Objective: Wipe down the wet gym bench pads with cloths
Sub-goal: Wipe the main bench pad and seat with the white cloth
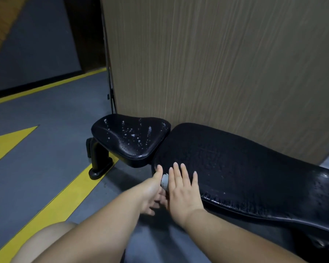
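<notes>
A black bench runs from the centre to the right. Its small seat pad (130, 137) is speckled with white water drops. The long back pad (245, 164) glistens wet along its near edge. A small pale grey cloth (164, 181) lies at the long pad's near-left end and shows only between my hands. My right hand (184, 188) lies flat on the pad with straight fingers, covering most of the cloth. My left hand (152, 192) is beside it, with the thumb up against the pad's edge and the fingers spread loosely below the edge.
A tall wood-grain panel (226, 63) stands right behind the bench. The bench's black front leg (99, 162) rests on the grey floor (46, 130), which has yellow lines and a yellow arrow (10, 143). My bare knee (46, 242) is at the lower left.
</notes>
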The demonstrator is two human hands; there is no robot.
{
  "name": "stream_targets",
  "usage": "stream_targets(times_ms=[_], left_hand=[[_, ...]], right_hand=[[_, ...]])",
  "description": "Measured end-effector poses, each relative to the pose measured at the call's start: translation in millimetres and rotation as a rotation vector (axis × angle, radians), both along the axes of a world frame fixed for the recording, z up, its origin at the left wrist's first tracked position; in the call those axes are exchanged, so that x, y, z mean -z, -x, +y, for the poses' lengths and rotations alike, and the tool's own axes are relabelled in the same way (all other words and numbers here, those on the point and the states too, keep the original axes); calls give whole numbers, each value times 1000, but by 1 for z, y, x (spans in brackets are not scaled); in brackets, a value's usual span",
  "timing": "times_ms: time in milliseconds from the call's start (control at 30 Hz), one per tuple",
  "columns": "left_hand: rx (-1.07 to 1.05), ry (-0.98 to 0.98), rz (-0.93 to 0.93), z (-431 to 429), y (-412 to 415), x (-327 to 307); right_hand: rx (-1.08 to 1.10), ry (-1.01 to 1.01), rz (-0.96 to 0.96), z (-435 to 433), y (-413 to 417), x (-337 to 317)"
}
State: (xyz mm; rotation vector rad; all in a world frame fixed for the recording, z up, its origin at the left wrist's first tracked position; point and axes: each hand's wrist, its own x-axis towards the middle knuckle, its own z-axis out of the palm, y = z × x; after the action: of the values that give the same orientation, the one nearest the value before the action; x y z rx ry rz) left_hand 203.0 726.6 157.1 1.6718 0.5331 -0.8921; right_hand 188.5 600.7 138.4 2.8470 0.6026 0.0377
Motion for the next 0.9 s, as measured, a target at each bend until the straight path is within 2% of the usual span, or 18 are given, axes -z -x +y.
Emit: stream_targets(times_ms=[133, 167, 267, 333, 400, 567, 667, 800, 900], left_hand=[[122, -744, -388, 21, -15, -6], [103, -803, -492, 23, -18, -7], [54, -789, -800, 15, -18, -10], [111, -815, -989, 1, -18, -7], [198, -813, -1100, -11, -19, -1], [472, -787, -1077, -32, -28, 9], [603, -850, -1045, -44, -31, 14], [612, -913, -1066, -48, -34, 19], [621, -912, -1082, -46, -35, 19]], right_hand=[[-62, -12, -68, -9, -12, 9], [-72, -22, -66, -13, -13, 12], [-118, -54, -96, -25, -15, 19], [-140, -105, -137, -36, -14, 19], [-143, -141, -165, -52, -11, 21], [-133, -115, -191, -109, 5, 22], [-106, -54, -240, -155, 16, 26], [-21, -24, -245, -197, 27, 27], [-13, -55, -301, -189, 26, 27]])
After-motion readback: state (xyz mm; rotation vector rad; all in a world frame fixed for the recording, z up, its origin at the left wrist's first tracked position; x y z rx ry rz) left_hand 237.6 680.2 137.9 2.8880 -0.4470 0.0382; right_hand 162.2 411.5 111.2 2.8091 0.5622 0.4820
